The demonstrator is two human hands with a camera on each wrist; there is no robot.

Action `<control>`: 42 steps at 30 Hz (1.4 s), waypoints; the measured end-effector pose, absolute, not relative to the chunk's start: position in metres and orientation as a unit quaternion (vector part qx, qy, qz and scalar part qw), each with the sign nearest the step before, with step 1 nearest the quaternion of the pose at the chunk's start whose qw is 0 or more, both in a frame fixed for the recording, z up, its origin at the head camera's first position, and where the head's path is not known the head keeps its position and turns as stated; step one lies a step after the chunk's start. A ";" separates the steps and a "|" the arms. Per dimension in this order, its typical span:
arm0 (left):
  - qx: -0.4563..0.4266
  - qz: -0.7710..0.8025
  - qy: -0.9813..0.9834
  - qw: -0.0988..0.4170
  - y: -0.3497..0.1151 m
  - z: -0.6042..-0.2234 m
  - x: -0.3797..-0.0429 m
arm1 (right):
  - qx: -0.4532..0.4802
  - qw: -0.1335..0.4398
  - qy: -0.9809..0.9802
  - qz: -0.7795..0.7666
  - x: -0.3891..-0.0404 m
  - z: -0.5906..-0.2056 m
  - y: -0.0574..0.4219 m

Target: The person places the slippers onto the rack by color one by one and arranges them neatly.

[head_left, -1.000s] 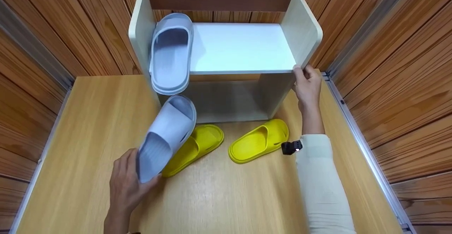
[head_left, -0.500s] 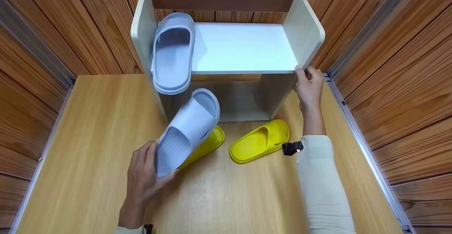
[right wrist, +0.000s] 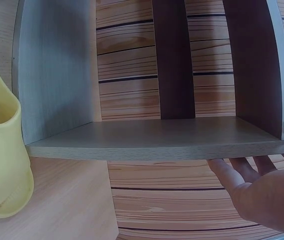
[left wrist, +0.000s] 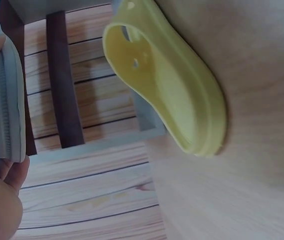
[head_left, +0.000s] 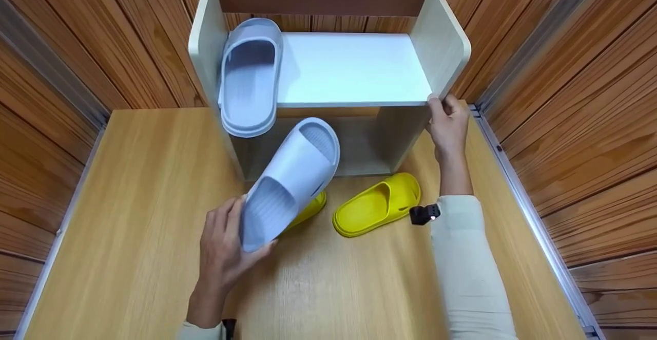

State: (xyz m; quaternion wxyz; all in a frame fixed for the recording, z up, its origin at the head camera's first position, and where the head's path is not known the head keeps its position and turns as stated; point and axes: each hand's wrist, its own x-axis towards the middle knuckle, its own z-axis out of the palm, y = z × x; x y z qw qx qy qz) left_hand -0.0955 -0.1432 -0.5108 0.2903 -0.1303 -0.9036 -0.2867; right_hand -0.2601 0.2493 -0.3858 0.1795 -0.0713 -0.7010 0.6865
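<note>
My left hand [head_left: 223, 242] grips a light grey-blue slide slipper [head_left: 290, 183] by its heel end, thumb on one side and fingers on the other. The slipper hangs tilted in front of the rack's lower opening, toe pointing up and right. Its matching slipper [head_left: 250, 80] lies on the left of the upper shelf [head_left: 354, 68], heel toward me. With thumb and fingers, my right hand [head_left: 449, 124] holds the rack's right side panel [head_left: 441, 42] at the upper shelf's front corner. In the left wrist view the held slipper [left wrist: 9, 100] shows edge-on between fingers and thumb.
A yellow slipper [head_left: 377, 205] rests on the wooden floor [head_left: 328, 294] before the rack's right side. A second yellow slipper [head_left: 313, 209] lies mostly hidden behind the held one. Wood-plank walls [head_left: 590, 124] stand on both sides and behind the rack.
My left hand has carried the grey-blue slipper right and a little upward, covering more of the left yellow slipper. My right hand stays at the rack's corner.
</note>
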 end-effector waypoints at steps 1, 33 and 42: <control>-0.133 -0.289 -0.901 0.296 -0.141 -0.509 -0.096 | -0.072 0.179 -0.697 0.691 -0.260 -0.386 0.249; -0.084 -0.322 -0.870 0.365 -0.081 -0.422 -0.119 | -0.090 0.160 -0.704 0.686 -0.260 -0.385 0.250; -0.076 -0.313 -0.867 0.380 -0.070 -0.401 -0.134 | -0.093 0.153 -0.701 0.690 -0.259 -0.386 0.250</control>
